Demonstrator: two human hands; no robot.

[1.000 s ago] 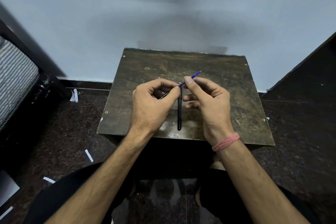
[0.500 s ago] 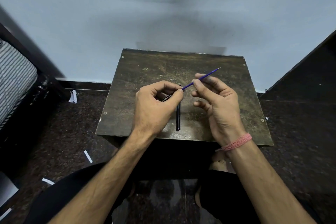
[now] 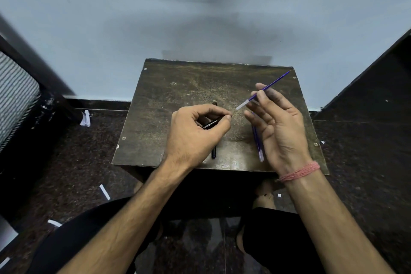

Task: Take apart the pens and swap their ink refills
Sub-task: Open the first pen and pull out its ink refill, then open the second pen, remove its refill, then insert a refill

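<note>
Right hand (image 3: 278,127), thumb and forefinger pinching a blue refill (image 3: 270,87), other fingers loosely spread; the refill slants toward two o'clock, clear end toward the left hand, fully free of the barrel. Left hand (image 3: 193,133) curls round a black pen barrel (image 3: 210,124), fingertips closed at its mouth. A second black pen (image 3: 214,152) lies on the small dark table (image 3: 169,100) at six o'clock from the left hand. Another blue refill (image 3: 258,144) lies on the table just beside the right palm.
</note>
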